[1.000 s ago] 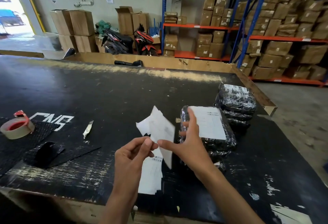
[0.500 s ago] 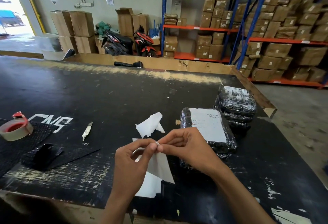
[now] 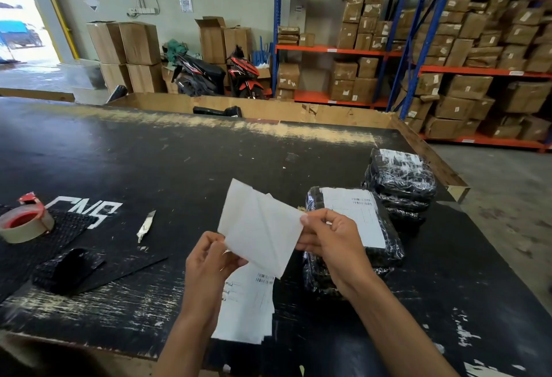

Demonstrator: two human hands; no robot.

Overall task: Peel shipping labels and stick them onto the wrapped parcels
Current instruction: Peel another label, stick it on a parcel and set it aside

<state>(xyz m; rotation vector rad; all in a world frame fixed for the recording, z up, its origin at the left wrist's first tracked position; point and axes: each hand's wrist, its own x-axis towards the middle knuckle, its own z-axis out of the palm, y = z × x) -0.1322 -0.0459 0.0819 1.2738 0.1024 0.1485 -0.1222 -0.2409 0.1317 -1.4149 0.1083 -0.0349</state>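
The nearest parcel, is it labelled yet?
Labelled: a white label with barcodes lies flat on the parcel's top.

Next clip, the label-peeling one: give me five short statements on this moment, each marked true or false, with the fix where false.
1. Both hands hold a white label sheet above the table. True.
2. The near parcel has no label. False: a printed label covers its top.
3. The tape roll lies at the table's left. True.
4. The right hand grips a small cutter. False: the cutter lies on the table, untouched.
5. The left hand pinches the sheet's lower left edge. True.
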